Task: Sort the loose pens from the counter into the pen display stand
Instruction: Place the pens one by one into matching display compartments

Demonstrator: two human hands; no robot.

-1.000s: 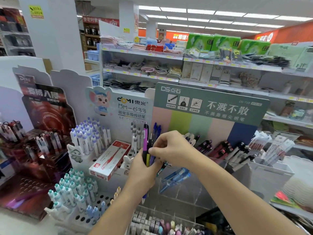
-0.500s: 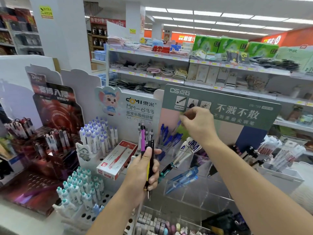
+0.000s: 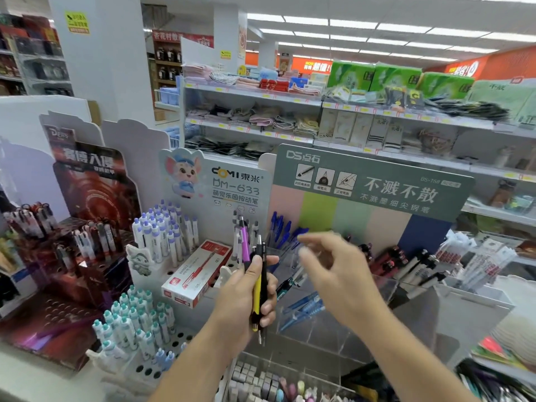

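My left hand [image 3: 246, 294] grips a small bunch of loose pens [image 3: 259, 288] upright, among them a yellow, a black and a purple one. My right hand [image 3: 333, 268] hovers just to the right of them, blurred, with fingers spread and nothing in it. Both hands are in front of the clear acrylic pen display stand [image 3: 324, 326]. Blue pens [image 3: 282, 232] stand in the stand's back compartment. More blue pens [image 3: 304, 310] lie lower in a front compartment.
A white holed stand [image 3: 150, 343] with teal- and purple-capped pens is at left, with a red pen box [image 3: 197, 271] lying on it. A dark red stand [image 3: 58, 271] is further left. Black-and-white pens [image 3: 417, 268] fill bins at right. Erasers [image 3: 261, 384] lie below.
My right hand took a blue pen from the bunch, lifted it toward the back compartment, and has come back down empty beside my left hand. The left hand still holds the remaining pens.
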